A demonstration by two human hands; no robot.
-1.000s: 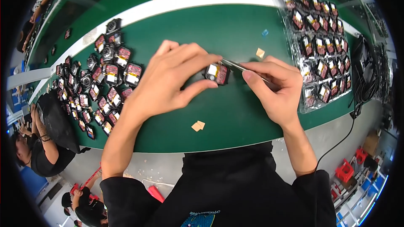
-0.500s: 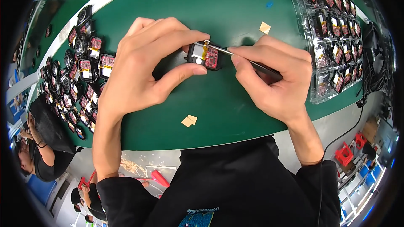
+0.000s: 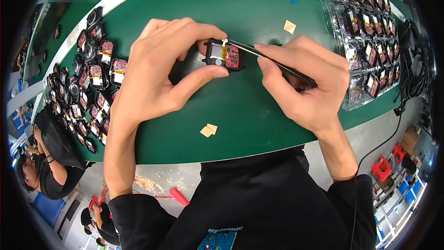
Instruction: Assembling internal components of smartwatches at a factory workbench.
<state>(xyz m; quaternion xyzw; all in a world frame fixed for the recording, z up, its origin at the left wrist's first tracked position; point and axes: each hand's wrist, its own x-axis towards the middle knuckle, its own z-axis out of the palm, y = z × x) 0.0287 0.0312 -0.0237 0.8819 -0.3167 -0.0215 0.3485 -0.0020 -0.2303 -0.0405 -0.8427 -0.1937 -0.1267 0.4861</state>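
Note:
My left hand pinches a small black smartwatch case between thumb and bent index finger. Inside the uncovered case show a silver battery, a strip of yellow tape and a red circuit board. A pair of dark tweezers is gripped in my right hand like a pen. Their tips reach the case's top edge, by a small white piece at the end of the yellow strip. Whether the tips clamp this piece is too small to tell.
Many similar watch cases crowd the green table at left. At right, a clear plastic tray holds more in rows. Small tan squares lie in front, another tan square behind. Black cables hang at the right edge.
The watch case has shifted slightly away from me and tilted a little. My right hand has drifted slightly right, while the tweezers' tips stay at the case's top edge.

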